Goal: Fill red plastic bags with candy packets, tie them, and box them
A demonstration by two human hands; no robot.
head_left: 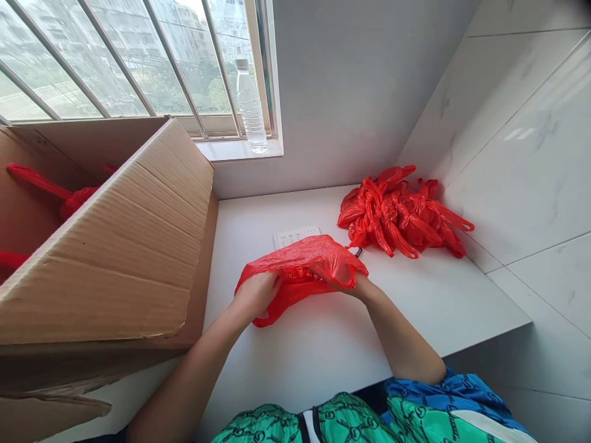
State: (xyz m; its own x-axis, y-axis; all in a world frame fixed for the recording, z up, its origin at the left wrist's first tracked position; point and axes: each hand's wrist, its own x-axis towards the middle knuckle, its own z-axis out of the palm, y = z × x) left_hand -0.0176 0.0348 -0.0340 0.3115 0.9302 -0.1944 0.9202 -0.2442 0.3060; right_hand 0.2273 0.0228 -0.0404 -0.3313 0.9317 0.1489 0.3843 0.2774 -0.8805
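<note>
A red plastic bag (302, 263) lies on the white counter (323, 344) in front of me. My left hand (255, 295) grips its left end with the fingers curled in. My right hand (357, 284) is mostly tucked under the bag's right side, holding it; its fingers are hidden by the plastic. Behind the bag, a small white paper (295, 235) with print lies flat on the counter, partly covered.
A pile of knotted red bags (399, 212) sits at the back right against the tiled wall. A large open cardboard box (115, 246) with red bags inside stands at the left. A clear water bottle (250, 104) stands on the window sill.
</note>
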